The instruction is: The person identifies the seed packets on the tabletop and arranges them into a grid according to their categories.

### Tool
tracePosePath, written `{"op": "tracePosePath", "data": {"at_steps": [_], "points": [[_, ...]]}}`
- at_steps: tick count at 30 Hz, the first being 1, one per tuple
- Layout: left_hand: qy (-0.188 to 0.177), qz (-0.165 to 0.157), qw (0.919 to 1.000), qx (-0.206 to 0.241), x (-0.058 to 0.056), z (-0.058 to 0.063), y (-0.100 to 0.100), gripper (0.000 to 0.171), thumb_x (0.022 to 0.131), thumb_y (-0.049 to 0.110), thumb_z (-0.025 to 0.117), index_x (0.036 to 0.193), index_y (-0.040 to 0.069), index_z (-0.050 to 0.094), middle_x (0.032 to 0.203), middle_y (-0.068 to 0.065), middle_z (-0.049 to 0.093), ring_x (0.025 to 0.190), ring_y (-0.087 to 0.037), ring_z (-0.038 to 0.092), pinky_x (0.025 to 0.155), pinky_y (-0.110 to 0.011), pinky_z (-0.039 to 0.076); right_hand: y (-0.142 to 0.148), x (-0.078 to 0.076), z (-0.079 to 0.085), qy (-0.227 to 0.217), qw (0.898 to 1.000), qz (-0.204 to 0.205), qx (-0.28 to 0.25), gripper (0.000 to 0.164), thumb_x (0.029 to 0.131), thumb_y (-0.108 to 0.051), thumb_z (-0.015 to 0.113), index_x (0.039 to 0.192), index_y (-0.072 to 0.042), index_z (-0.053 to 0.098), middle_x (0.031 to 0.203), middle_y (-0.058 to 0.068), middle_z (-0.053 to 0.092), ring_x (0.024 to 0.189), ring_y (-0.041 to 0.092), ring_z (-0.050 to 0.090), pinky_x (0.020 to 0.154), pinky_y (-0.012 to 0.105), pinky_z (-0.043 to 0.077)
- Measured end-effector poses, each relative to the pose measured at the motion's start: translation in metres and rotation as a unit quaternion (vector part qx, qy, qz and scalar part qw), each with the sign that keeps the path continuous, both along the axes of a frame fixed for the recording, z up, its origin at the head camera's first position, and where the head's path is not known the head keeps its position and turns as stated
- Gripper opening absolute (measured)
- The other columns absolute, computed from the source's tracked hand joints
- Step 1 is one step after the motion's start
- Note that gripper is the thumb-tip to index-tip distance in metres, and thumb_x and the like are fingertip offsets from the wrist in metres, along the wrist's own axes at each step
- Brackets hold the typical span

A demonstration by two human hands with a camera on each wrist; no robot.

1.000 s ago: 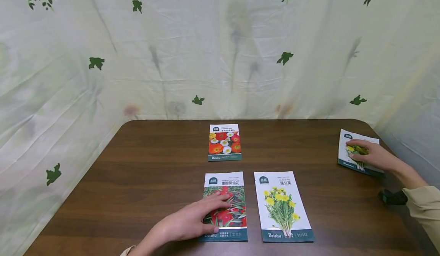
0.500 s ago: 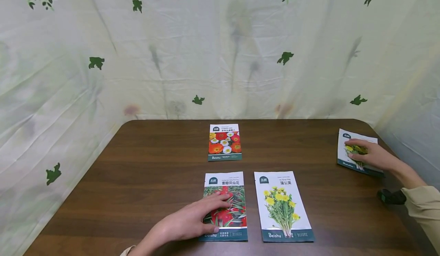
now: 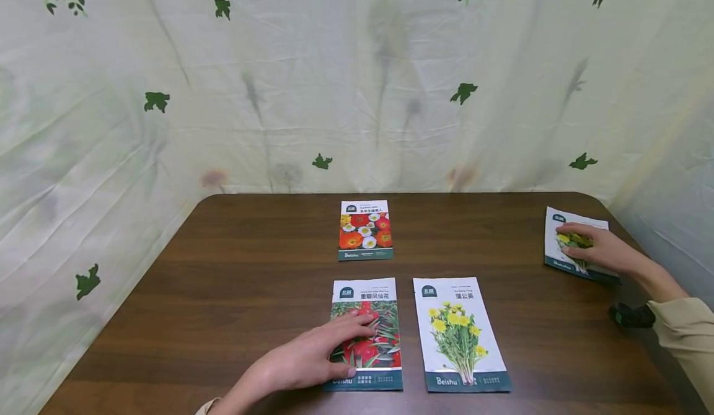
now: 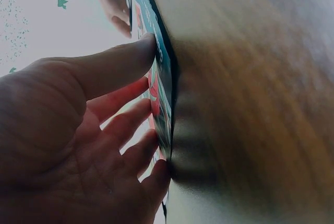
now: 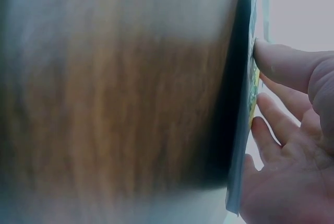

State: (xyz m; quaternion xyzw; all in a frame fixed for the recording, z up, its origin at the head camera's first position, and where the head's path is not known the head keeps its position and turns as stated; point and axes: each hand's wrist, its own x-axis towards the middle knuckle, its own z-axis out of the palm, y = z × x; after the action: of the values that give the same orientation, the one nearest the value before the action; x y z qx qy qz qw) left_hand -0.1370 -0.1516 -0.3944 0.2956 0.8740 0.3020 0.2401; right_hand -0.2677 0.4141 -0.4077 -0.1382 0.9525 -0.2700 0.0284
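Observation:
In the head view my left hand point(image 3: 312, 353) rests on a seed packet with red flowers point(image 3: 368, 350) near the front of the table. The left wrist view shows its thumb and spread fingertips touching the packet's face. At the far right my right hand point(image 3: 605, 251) presses on a seed packet with yellow flowers point(image 3: 558, 251), which lies tilted and is partly hidden under the fingers. In the right wrist view that packet point(image 5: 240, 166) appears edge-on against the fingertips. A second yellow-flower seed packet point(image 3: 460, 340) lies untouched between the hands.
A seed packet with orange, red and white flowers point(image 3: 365, 232) lies behind the red-flower one. The brown wooden table point(image 3: 223, 291) has rounded far corners. A pale curtain point(image 3: 279, 93) with green leaf shapes hangs behind it.
My right hand has slid its yellow-flower seed packet slightly left and a little farther away. The left hand and the other packets stay where they were.

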Motion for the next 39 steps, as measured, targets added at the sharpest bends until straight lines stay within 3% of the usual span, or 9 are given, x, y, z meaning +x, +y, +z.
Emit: {"op": "tracePosePath", "data": {"at_steps": [26,39], "points": [[-0.001,0.0,1.0,-0.001,0.0,0.001,0.0,0.057,0.088,0.027,0.073,0.141,0.036,0.052,0.154,0.018,0.033,0.146,-0.018,0.023,0.109,-0.051,0.034,-0.009,-0.012,0.0,-0.011,1.0,0.02,-0.001,0.052,0.092,-0.013,0.068,0.133,0.012,0.049,0.139,0.041,0.036,0.128,0.059,0.029,0.095,0.072,0.028],[0.008,-0.006,0.9999,0.002,0.0,0.001,0.0,0.057,0.089,0.027,0.073,0.141,0.034,0.052,0.155,0.018,0.033,0.146,-0.017,0.023,0.11,-0.05,0.033,-0.017,-0.01,0.005,-0.02,0.999,0.028,-0.014,0.051,0.093,-0.012,0.067,0.133,0.013,0.048,0.139,0.04,0.036,0.128,0.058,0.028,0.097,0.073,0.025]]}}
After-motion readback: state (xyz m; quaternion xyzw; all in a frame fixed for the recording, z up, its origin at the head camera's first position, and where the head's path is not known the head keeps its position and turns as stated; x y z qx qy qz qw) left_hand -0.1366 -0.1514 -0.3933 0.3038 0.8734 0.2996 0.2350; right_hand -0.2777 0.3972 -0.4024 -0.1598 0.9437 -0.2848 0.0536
